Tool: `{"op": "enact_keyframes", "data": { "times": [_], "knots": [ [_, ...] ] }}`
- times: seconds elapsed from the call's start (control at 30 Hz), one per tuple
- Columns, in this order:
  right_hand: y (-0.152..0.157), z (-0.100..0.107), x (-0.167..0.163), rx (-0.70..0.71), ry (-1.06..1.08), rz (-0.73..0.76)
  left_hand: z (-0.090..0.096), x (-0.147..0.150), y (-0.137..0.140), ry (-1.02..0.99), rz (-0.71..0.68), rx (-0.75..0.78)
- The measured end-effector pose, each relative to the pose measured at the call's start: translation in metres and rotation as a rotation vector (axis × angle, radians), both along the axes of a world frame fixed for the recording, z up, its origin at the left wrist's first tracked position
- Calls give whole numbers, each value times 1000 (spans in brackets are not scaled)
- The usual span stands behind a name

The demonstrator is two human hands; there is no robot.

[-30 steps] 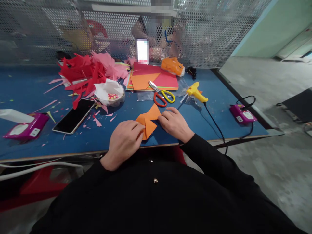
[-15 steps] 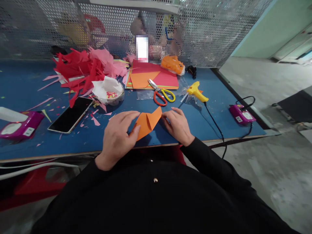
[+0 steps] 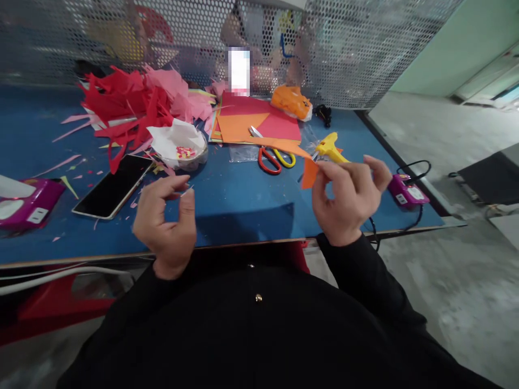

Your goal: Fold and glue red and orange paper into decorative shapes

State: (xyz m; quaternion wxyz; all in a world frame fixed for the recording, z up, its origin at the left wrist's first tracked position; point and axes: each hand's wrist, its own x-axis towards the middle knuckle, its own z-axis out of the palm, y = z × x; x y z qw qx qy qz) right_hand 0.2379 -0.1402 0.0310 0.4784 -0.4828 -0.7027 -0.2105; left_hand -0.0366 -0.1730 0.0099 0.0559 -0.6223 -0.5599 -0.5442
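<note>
My right hand (image 3: 344,197) pinches a folded piece of orange paper (image 3: 309,173) between thumb and fingertips. The paper is seen nearly edge-on and stretches left, over the handles of the scissors (image 3: 269,162). To the left, my left hand (image 3: 166,221) hovers over the blue table with thumb and fingers curved and apart. A thin pale strand shows by its fingertips; I cannot make out what it is. Partly behind my right hand lies a yellow glue gun (image 3: 327,146). Coloured paper sheets (image 3: 279,120) are stacked beyond the scissors, an orange piece on top.
Red and pink paper scraps (image 3: 133,102) heap at the back left, behind a bowl (image 3: 198,156) with small bits. A phone (image 3: 115,186) and purple power sockets (image 3: 30,202) lie left; another purple socket (image 3: 407,192) sits near the right edge. A perforated metal panel (image 3: 336,59) stands behind.
My left hand has let go of the orange paper and moved left. My right hand has moved right and up with the paper, which now hangs above the scissors.
</note>
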Motion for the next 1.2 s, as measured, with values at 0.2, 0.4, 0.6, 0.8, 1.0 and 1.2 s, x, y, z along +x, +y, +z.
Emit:
{"op": "enact_keyframes", "data": {
  "times": [0.2,0.4,0.6,0.8,1.0,1.2],
  "knots": [
    [-34,-30,-23,-379,-390,76,-21,12,5,333,-199,17],
    [-39,-52,-35,-341,-586,5,-22,19,11,639,-387,-136],
    [-39,-50,-37,-358,-531,36,-14,31,24,783,-458,-162],
    [-39,-51,-39,-470,-486,90,-12,37,37,861,-539,-210],
    [-18,-17,-16,-702,-331,347,-22,33,35,886,-498,-156],
    [36,-9,-15,-891,-188,541,-27,32,31,776,-484,-143]
  ]
}}
